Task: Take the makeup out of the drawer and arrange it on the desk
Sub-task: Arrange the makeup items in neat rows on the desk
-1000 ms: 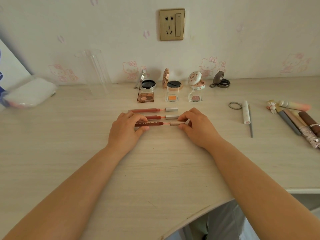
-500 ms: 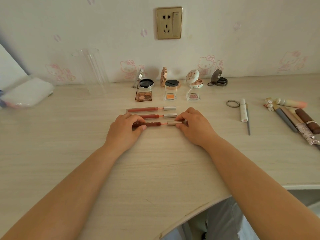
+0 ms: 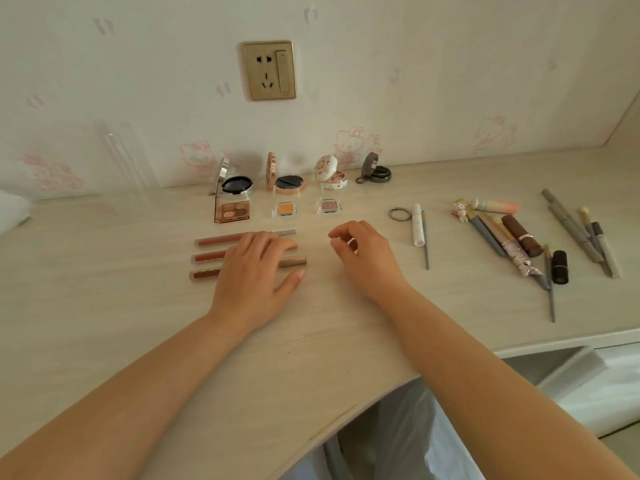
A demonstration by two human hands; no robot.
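A pale wooden desk (image 3: 104, 306) fills the view, seen from above by the person seated at its six o'clock edge. The left hand (image 3: 254, 268) lies flat, fingers straight and together, pressing on three lip glosses (image 3: 207, 252) set in parallel rows near the centre. The right hand (image 3: 363, 259) hovers just to the three o'clock side of them, fingers loosely curled, holding nothing. At twelve o'clock, by the wall, stand four open compacts (image 3: 290, 183) in a row, with three small palettes (image 3: 232, 213) in front of them. At two to three o'clock lie a white tube (image 3: 418, 225), a ring (image 3: 397, 214), and a loose heap of lipsticks (image 3: 521, 235) and pencils (image 3: 576, 233), not yet ordered. No drawer can be made out. The round glosses could roll and spoil the rows if the flat left hand slides as it lifts. The right arm, reaching toward three o'clock, could sweep the tube or scatter the heap.
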